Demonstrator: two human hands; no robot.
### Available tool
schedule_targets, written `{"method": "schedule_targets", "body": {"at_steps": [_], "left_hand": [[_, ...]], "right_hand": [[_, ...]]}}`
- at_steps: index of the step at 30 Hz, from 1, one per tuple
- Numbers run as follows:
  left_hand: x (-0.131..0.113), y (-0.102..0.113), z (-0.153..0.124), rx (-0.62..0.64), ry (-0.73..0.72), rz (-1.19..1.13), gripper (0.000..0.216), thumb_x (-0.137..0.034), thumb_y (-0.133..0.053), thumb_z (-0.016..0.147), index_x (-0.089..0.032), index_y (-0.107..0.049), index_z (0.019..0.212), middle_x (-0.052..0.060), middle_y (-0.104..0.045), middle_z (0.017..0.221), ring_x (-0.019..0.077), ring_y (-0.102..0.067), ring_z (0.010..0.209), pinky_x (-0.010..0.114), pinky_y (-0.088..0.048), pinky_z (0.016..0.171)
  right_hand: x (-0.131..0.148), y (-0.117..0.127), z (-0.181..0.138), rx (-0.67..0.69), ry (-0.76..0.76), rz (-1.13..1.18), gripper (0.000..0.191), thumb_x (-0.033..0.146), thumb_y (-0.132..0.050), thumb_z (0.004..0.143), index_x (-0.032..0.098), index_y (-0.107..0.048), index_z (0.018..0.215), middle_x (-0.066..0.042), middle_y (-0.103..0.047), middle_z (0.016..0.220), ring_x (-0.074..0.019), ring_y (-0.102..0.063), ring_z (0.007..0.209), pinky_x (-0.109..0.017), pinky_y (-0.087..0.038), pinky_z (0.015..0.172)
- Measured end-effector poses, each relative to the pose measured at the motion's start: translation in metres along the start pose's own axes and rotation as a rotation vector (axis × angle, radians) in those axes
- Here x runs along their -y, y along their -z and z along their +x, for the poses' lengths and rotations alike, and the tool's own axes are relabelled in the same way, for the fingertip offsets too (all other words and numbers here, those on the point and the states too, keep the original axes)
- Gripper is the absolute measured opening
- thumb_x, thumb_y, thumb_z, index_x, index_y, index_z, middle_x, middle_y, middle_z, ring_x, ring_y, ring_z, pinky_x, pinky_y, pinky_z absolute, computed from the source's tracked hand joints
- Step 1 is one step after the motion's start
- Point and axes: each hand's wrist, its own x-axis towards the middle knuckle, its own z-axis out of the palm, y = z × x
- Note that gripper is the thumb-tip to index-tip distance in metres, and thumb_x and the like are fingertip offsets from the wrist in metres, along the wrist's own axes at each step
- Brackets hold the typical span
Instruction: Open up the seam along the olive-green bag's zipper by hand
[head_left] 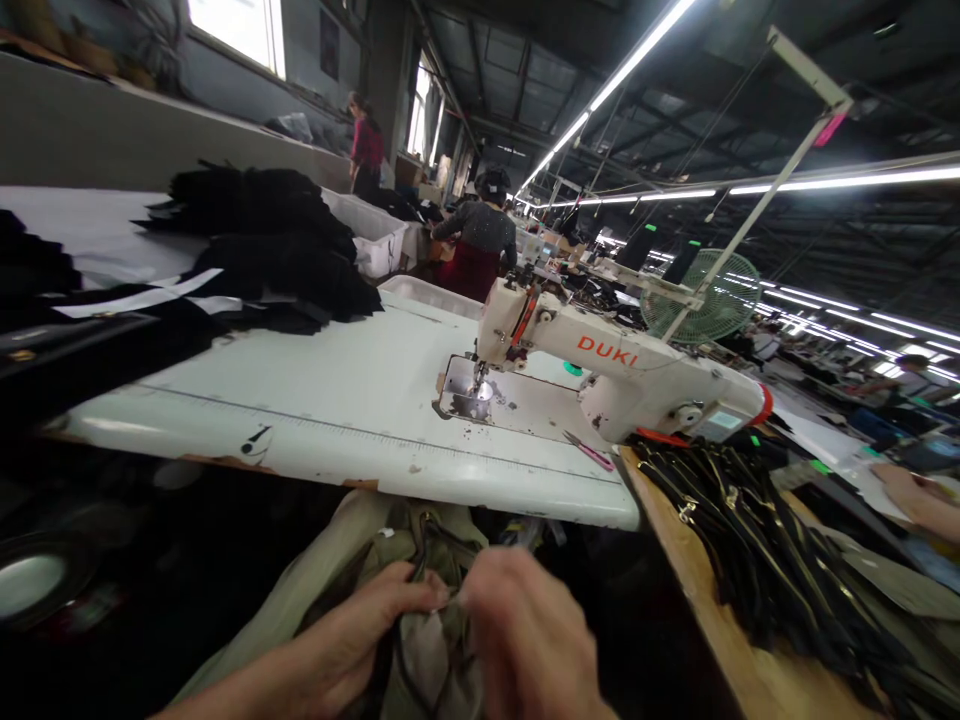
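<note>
**Both hands pinching olive fabric below the sewing surface**

Both hands sit lowest and nearest in view, below the front edge of the surface. The left hand (352, 640) has its fingers curled together, gripping a fold of the olive garment (420, 600) with a dark zipper strip running through it. The right hand (525, 640) is closed too, its fingertips meeting those of the left and pinching the same fabric; the exact finger contact is blurred. The garment is bunched in the lap, just under the surface's rim and not on it.

Just beyond lies the white surface (315, 400), scuffed, with a ruler scale printed along its near edge. To the right, a wooden board (720, 630) carries a heap of black zippers (757, 530) with gold pulls. Pink-handled snips (589, 452) lie on the surface near the machine's base.

Farther back stands the white sewing machine (622, 370) marked DUKI, its needle over a metal plate (465, 395). At the left, piles of black cloth (262, 240) rest on the surface, with white strips among them. Behind the machine is a green fan (701, 295). Farther still, a person in a grey top (480, 240) is seated facing away, beside white bins (375, 240), and another person in red (366, 150) stands by the windows.
</note>
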Motion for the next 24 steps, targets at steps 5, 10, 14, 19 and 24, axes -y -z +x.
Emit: {"method": "schedule_targets", "body": {"at_steps": [5,10,14,19,24], "left_hand": [[-0.005,0.003,0.002,0.029,-0.001,0.030,0.020,-0.018,-0.081,0.058,-0.015,-0.065,0.071,-0.001,-0.063,0.072,0.0165,-0.057,0.076,0.025,-0.046,0.074],[-0.007,-0.002,-0.001,0.048,-0.002,-0.008,0.021,-0.018,-0.081,0.055,-0.015,-0.067,0.070,-0.001,-0.063,0.072,0.0168,-0.056,0.077,0.026,-0.045,0.077],[-0.007,-0.004,-0.004,0.071,-0.026,0.020,0.018,-0.018,-0.078,0.055,-0.015,-0.066,0.068,-0.001,-0.062,0.072,0.0163,-0.054,0.076,0.025,-0.044,0.075],[-0.011,-0.005,-0.004,0.084,0.008,0.024,0.018,-0.017,-0.076,0.054,-0.015,-0.064,0.067,-0.002,-0.061,0.068,0.0160,-0.054,0.074,0.026,-0.043,0.075],[-0.011,-0.008,-0.007,0.016,0.002,0.154,0.023,-0.020,-0.078,0.053,-0.015,-0.066,0.072,0.000,-0.065,0.073,0.0187,-0.056,0.081,0.028,-0.042,0.078]], "right_hand": [[-0.023,0.005,-0.028,0.248,-0.181,-0.010,0.027,0.027,-0.035,0.103,0.019,-0.056,0.087,-0.002,-0.059,0.074,-0.0117,-0.058,0.061,-0.019,-0.046,0.056],[-0.017,-0.007,-0.046,0.375,0.089,-0.163,0.030,0.017,-0.031,0.102,0.012,-0.060,0.099,-0.007,-0.062,0.080,-0.0162,-0.059,0.069,-0.025,-0.048,0.061],[-0.016,-0.009,-0.037,0.494,0.287,-0.225,0.033,0.003,-0.028,0.095,0.007,-0.061,0.095,-0.008,-0.057,0.075,-0.0186,-0.054,0.066,-0.029,-0.044,0.056],[-0.020,-0.015,-0.043,0.371,0.169,-0.206,0.028,0.008,-0.033,0.095,0.014,-0.056,0.081,-0.005,-0.053,0.070,-0.0175,-0.050,0.063,-0.028,-0.041,0.053],[-0.019,-0.028,-0.060,0.189,0.105,-0.311,0.040,0.007,-0.021,0.097,0.015,-0.056,0.081,-0.006,-0.058,0.072,-0.0184,-0.054,0.066,-0.029,-0.046,0.061]]}}
